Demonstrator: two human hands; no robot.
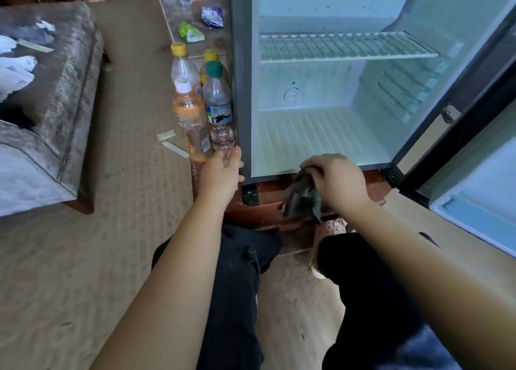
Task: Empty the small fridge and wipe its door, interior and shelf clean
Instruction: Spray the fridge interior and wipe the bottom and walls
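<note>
Head view: emptied fridge, cloth at its front lip, bottles crowded by the other hand

An open fridge (241, 90) stands upright directly beyond both hands. Its long axis runs vertical and its mouth faces the person crouched before it. Nothing is left inside but the wire shelf (346, 47), which sits level above and beyond the hands with its long side running left to right. The door (474, 174) is swung wide to the outside of the right hand (332, 174), which grips a bunched dark cloth (303, 199). The cloth hangs down from the fingers at the fridge's lower front edge, over the wooden base (268, 210).

The left hand (223, 171) is at the bottom corner of the fridge's left frame, its fingers loosely curled. Whether it braces on the frame or holds the small clear bottle (222, 139) at its fingertips cannot be told.

The main hazard appears to be the cluster of upright bottles (192, 118) packed just beyond the left hand. A careless nudge from hand or forearm could topple one and knock down the rest. The cloth already looks soiled, so it may smear the speckled interior walls rather than lift the marks. A hard wipe upward might also unseat the shelf from its side rails. Leaning on the open door could shift the fridge on its base.
</note>
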